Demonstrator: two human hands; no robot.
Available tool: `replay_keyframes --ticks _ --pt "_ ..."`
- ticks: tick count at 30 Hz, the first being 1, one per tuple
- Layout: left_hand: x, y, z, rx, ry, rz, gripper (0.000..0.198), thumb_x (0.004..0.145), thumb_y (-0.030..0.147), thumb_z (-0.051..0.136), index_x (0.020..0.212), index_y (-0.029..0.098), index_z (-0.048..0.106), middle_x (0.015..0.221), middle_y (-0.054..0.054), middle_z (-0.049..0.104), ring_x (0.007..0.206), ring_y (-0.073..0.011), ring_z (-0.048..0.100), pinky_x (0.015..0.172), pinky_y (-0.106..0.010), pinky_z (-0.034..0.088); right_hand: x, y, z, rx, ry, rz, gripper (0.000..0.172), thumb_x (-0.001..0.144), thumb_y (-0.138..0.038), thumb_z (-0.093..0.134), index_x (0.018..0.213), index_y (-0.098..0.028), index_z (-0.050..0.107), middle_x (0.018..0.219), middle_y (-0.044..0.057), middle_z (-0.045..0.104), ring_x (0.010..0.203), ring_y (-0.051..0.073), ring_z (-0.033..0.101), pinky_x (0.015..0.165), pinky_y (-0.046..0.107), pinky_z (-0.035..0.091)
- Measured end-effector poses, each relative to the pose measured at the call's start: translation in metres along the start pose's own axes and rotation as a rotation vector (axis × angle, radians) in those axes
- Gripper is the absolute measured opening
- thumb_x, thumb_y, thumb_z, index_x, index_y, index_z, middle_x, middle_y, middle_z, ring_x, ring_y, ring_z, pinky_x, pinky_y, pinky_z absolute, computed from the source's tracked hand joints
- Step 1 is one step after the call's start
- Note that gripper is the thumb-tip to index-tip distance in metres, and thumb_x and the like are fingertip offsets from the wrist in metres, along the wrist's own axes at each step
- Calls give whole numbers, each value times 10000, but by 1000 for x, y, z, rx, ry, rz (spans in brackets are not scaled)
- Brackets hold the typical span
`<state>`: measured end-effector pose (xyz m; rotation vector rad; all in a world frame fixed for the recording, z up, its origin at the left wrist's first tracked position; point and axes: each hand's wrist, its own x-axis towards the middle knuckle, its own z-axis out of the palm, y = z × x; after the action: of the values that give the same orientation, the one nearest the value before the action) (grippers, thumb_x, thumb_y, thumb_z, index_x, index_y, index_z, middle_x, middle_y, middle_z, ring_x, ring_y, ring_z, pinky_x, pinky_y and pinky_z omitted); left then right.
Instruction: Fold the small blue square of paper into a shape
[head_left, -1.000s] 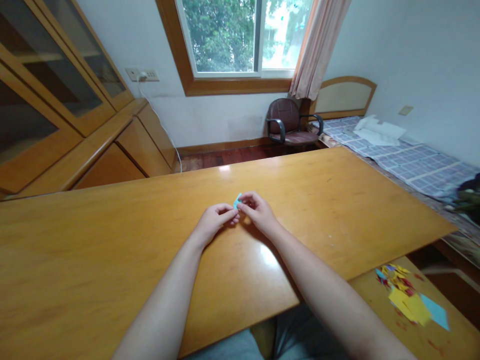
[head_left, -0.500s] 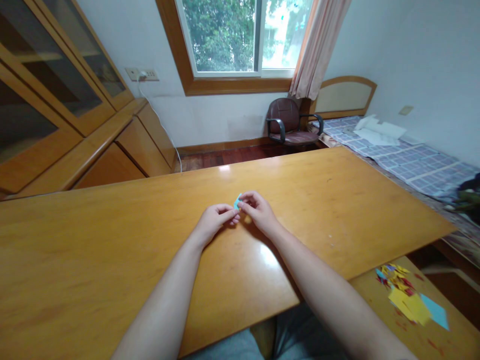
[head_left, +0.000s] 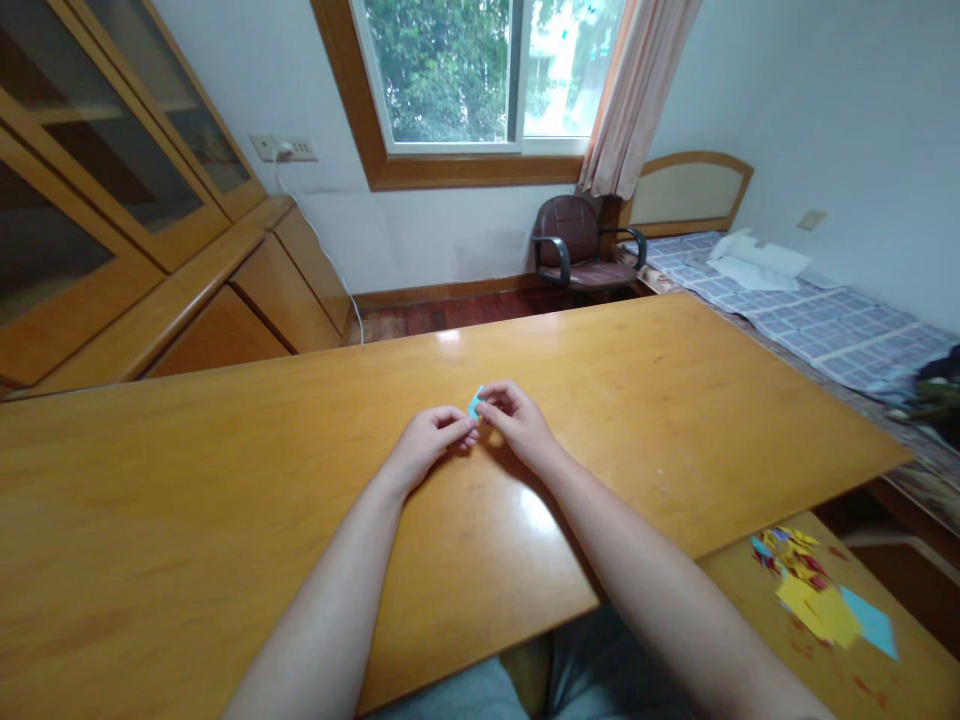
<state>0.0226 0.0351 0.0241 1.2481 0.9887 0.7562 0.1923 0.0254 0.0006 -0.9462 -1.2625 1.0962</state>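
Note:
A small folded piece of light blue paper sits between my fingertips above the middle of a long wooden table. My left hand pinches it from the left, fingers curled together. From the right, my right hand holds the same paper with thumb and fingers closed on it. Most of the paper is hidden by my fingers. Both forearms stretch across the table from its near edge.
A lower wooden stool or side table at the bottom right carries a pile of coloured paper pieces. A wooden cabinet lines the left wall. Beyond the table are an office chair and a bed.
Hardly anything differs: both hands stay pinched on the blue paper at the same spot, with only slight finger shifts.

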Motion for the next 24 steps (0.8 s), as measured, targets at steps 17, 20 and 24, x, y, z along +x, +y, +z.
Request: replay_keyframes --ticks 17,20,24 --pt "1 -2 0 31 -42 45 278 724 399 736 710 141 634 669 -23 638 602 -118 578 611 -231 454 -1 -1 0 13 -16 -6 222 791 -335 679 959 -208 606 832 4 622 763 140 578 736 283 455" --pt "1 -2 0 31 -32 43 280 714 396 743 697 140 630 659 -18 634 590 -116 571 604 -231 456 0 0 1 11 -17 -2 230 790 -344 683 955 -204 606 828 -1 621 761 135 577 731 272 457" --pt "1 -3 -1 12 -10 40 272 700 384 752 687 138 637 666 -20 642 588 -114 572 600 -229 459 1 1 2 47 -17 -3 216 839 -379 625 967 -208 596 861 0 628 733 123 579 707 264 468"
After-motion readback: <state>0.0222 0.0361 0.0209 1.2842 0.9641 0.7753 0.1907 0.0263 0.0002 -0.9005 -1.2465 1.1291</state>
